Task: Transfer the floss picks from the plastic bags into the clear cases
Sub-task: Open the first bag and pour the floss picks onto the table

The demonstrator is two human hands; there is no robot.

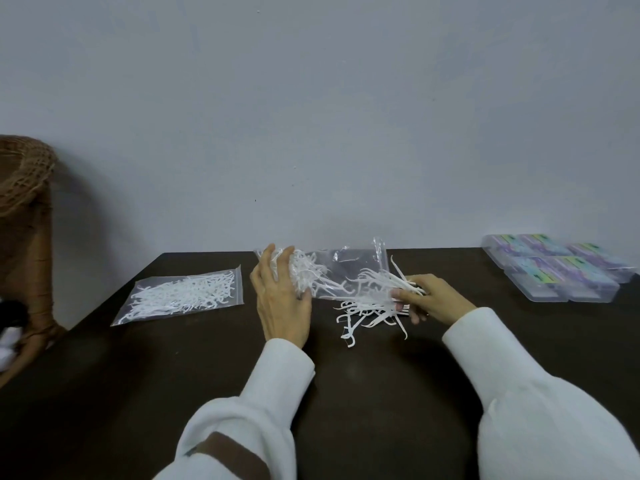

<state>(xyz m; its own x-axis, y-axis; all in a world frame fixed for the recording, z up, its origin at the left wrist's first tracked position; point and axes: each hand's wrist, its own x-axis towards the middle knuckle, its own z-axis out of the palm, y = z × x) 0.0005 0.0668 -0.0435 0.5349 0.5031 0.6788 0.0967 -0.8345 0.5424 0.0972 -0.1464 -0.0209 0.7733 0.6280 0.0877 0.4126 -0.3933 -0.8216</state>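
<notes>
My left hand (282,296) grips the closed end of a clear plastic bag (341,268) that lies across the middle of the dark table. White floss picks spill from the bag's open right end into a loose pile (367,313) on the table. My right hand (433,299) holds a bundle of floss picks (403,282) at that open end. A second plastic bag full of floss picks (183,294) lies flat to the left. Several clear cases (557,268) with coloured labels sit closed at the back right.
The dark table (346,393) ends at a plain grey wall. A wicker chair (27,220) stands off the table's left edge, with something dark and white on its seat.
</notes>
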